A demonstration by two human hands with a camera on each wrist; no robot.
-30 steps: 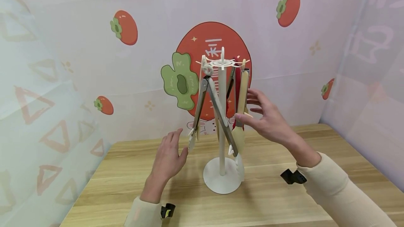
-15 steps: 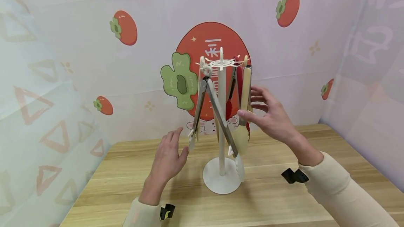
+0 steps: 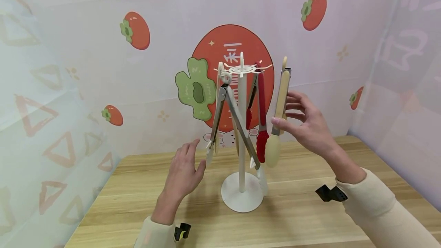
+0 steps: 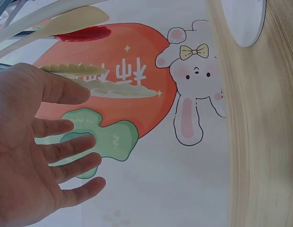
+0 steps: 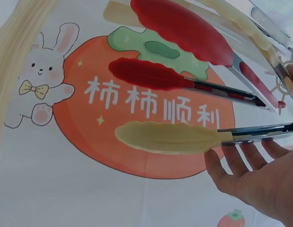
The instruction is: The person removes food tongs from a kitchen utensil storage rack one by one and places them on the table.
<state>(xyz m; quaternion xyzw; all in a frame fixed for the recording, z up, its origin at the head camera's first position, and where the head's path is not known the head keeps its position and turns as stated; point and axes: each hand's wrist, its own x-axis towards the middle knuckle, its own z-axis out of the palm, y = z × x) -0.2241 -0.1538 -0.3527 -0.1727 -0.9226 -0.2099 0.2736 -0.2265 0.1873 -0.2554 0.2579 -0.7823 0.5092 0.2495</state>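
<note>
A white hanging stand with a round base rises from the wooden table. My right hand pinches cream-tipped tongs between thumb and fingers, holding them upright just right of the stand and clear of its top hooks. In the right wrist view the cream-tipped tongs lie across my right hand's fingers. Red-tipped tongs and white-tipped steel tongs hang from the hooks. My left hand is open, its thumb beside the steel tongs' left tip; in the left wrist view the left hand holds nothing.
Printed fabric walls with a large orange fruit picture close in the back and both sides. The stand's base sits mid-table. Another cream utensil hangs behind the pole. Black wrist camera mounts show at both sleeves.
My right hand has lifted the cream-tipped tongs up off their hook and moved them right, away from the stand. The red-tipped tongs now hang in plain view. My left hand stayed still.
</note>
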